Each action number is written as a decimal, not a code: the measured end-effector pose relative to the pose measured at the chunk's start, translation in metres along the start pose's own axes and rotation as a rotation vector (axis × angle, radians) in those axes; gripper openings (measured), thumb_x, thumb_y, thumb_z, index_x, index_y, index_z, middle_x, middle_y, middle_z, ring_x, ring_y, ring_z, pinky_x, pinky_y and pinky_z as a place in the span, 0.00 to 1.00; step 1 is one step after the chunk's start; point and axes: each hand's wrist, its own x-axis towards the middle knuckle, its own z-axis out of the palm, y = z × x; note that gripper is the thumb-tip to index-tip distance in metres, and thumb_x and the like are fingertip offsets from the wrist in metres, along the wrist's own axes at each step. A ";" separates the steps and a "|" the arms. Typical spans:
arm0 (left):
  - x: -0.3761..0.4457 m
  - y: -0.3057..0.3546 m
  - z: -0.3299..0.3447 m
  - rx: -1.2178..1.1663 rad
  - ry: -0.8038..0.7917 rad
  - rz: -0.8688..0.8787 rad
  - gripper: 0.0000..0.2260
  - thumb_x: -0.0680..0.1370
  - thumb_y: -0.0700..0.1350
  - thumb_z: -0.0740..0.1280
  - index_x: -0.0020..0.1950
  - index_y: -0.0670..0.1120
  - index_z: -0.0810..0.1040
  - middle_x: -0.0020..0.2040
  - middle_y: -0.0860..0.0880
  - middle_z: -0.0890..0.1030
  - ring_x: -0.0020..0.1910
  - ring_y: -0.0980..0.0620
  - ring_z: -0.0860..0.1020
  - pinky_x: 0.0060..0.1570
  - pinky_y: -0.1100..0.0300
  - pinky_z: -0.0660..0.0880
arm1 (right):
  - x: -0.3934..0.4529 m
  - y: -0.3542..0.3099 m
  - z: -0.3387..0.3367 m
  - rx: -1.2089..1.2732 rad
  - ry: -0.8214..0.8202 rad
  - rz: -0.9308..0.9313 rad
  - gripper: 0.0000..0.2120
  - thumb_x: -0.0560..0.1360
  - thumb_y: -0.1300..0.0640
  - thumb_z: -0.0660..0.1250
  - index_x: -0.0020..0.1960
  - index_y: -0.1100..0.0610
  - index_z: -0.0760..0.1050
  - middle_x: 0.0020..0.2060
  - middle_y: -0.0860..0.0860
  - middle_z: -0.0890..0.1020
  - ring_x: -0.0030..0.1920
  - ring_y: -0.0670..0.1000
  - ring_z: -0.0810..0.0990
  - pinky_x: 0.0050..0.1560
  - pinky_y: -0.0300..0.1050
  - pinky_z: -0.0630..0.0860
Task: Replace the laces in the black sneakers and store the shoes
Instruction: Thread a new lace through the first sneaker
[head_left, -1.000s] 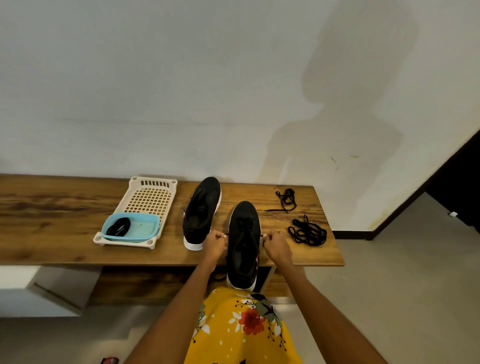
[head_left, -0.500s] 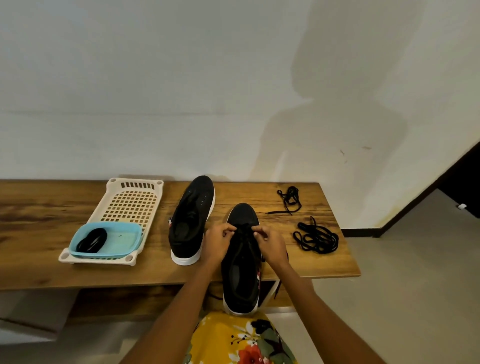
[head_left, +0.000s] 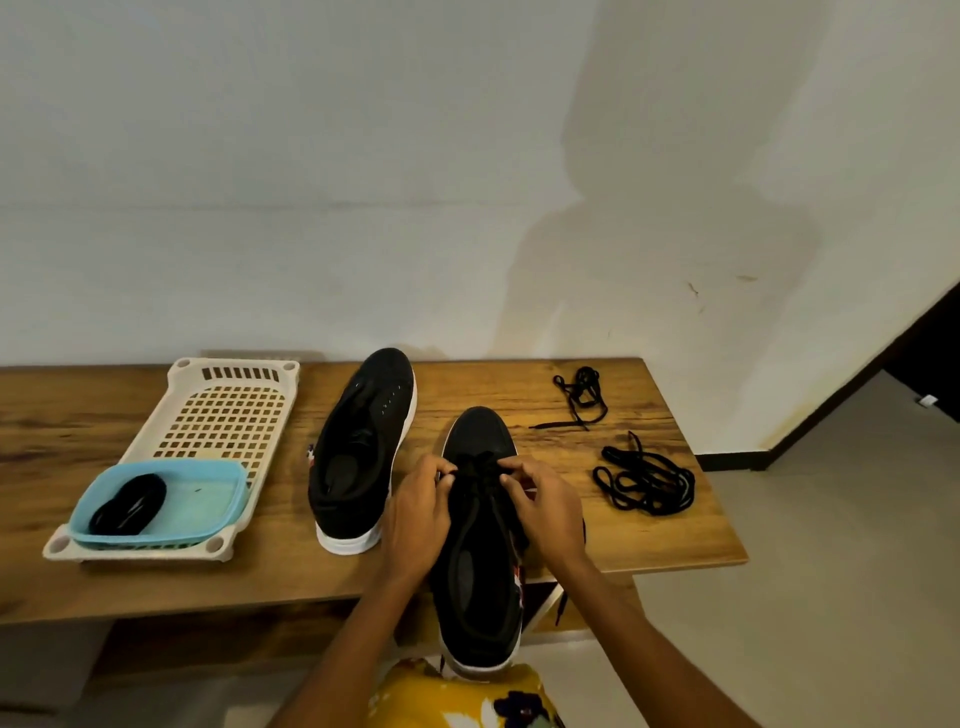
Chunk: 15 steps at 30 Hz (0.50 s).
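Two black sneakers with white soles are on the wooden table (head_left: 519, 384). The near sneaker (head_left: 480, 582) points away from me, its heel past the table's front edge. My left hand (head_left: 415, 514) and my right hand (head_left: 545, 509) pinch its black lace (head_left: 480, 462) at the eyelets near the toe. The other sneaker (head_left: 358, 452) lies to the left with no lace in it. Two loose black laces lie on the right: a small bundle (head_left: 584, 397) at the back and a larger pile (head_left: 644, 480) nearer me.
A cream perforated tray (head_left: 228, 410) sits at the left. A light blue bowl (head_left: 202, 506) on its near end holds a coiled black lace (head_left: 127, 504). A white wall stands behind the table. The table's right edge (head_left: 701, 467) borders open floor.
Both hands have moved from the sneaker's sides inward to the lace at the eyelets. The view has shifted right and closer.
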 end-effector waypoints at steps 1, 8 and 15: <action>-0.001 0.000 0.000 -0.002 -0.004 -0.002 0.04 0.80 0.42 0.60 0.51 0.44 0.74 0.47 0.52 0.78 0.45 0.57 0.75 0.40 0.70 0.66 | 0.001 -0.001 0.000 -0.032 0.000 -0.023 0.09 0.77 0.54 0.66 0.57 0.48 0.79 0.50 0.42 0.81 0.48 0.42 0.79 0.46 0.38 0.77; -0.001 0.001 -0.002 -0.008 0.006 -0.029 0.05 0.79 0.42 0.63 0.54 0.47 0.74 0.48 0.56 0.76 0.47 0.58 0.74 0.42 0.66 0.68 | 0.014 -0.013 -0.002 -0.201 -0.004 -0.086 0.06 0.76 0.53 0.67 0.52 0.49 0.80 0.47 0.43 0.83 0.45 0.43 0.80 0.40 0.37 0.75; 0.001 0.004 -0.003 -0.031 0.020 -0.020 0.09 0.77 0.40 0.65 0.56 0.46 0.78 0.51 0.52 0.79 0.46 0.57 0.74 0.48 0.65 0.71 | 0.016 -0.021 -0.010 -0.274 -0.108 -0.130 0.03 0.81 0.58 0.57 0.49 0.56 0.68 0.47 0.51 0.73 0.38 0.51 0.74 0.33 0.42 0.64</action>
